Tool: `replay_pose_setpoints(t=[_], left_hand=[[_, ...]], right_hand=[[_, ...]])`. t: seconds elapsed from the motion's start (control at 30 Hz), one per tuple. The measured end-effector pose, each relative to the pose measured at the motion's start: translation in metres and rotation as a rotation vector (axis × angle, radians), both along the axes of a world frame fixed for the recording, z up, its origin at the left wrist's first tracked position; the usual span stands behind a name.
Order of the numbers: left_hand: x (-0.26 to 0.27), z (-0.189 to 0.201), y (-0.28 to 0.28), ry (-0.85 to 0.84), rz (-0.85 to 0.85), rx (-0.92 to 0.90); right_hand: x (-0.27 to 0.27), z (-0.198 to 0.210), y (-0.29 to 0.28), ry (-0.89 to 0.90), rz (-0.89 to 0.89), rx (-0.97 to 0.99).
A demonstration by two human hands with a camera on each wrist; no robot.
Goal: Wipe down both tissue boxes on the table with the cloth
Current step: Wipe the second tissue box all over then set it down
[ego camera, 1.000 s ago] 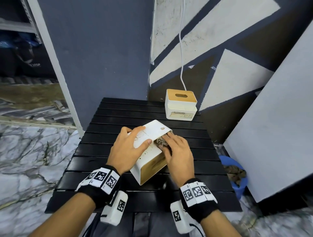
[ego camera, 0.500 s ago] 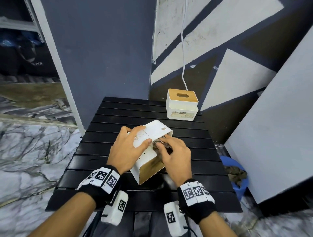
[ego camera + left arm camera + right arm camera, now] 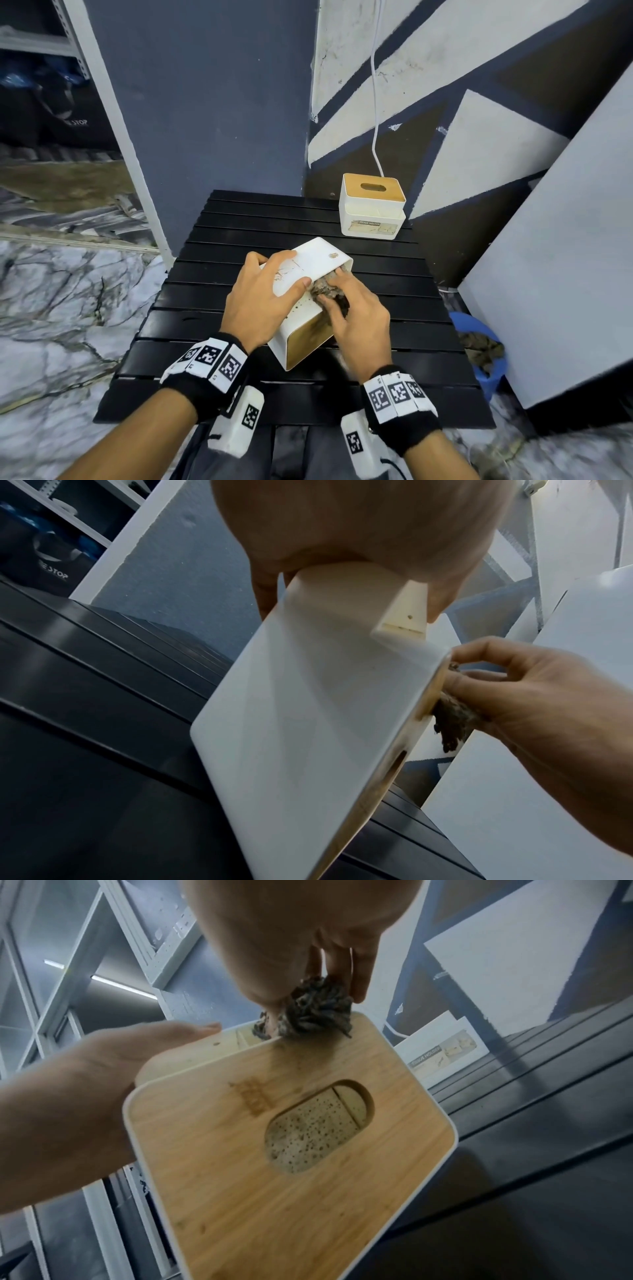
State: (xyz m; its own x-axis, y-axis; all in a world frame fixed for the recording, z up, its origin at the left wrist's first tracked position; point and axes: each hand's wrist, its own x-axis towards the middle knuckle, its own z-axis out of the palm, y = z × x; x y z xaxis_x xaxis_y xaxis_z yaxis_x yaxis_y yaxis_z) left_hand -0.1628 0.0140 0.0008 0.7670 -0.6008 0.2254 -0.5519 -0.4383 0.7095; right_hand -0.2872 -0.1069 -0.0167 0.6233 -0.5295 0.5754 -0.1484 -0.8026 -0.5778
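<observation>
Black slatted table [image 3: 212, 329]: our left hand [image 3: 260, 301] grips the tilted white wooden-lidded tissue box [image 3: 308, 270]; our right hand [image 3: 359, 318] presses a bunched brown cloth [image 3: 325, 289] against its side.

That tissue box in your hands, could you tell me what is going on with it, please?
A person is cleaning it. The left hand holds the near tissue box tipped over on the black table, its wooden lid facing the person. The right hand presses a crumpled dark cloth against the box's upper edge by the lid. The second tissue box stands upright at the table's far edge, not being touched.
</observation>
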Motion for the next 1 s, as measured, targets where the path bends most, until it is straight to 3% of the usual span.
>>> replay_pose_setpoints(t=[0.23, 0.7, 1.0], left_hand=[[-0.003, -0.003, -0.002, -0.001, 0.014, -0.029], [-0.006, -0.001, -0.003, -0.018, 0.029, -0.007], [-0.007, 0.002, -0.001, -0.023, 0.042, 0.012]], right_hand=[[0.013, 0.003, -0.006, -0.1, -0.022, 0.052], [0.01, 0.009, -0.011, -0.103, -0.008, 0.064], [-0.006, 0.015, -0.006, 0.054, 0.102, -0.032]])
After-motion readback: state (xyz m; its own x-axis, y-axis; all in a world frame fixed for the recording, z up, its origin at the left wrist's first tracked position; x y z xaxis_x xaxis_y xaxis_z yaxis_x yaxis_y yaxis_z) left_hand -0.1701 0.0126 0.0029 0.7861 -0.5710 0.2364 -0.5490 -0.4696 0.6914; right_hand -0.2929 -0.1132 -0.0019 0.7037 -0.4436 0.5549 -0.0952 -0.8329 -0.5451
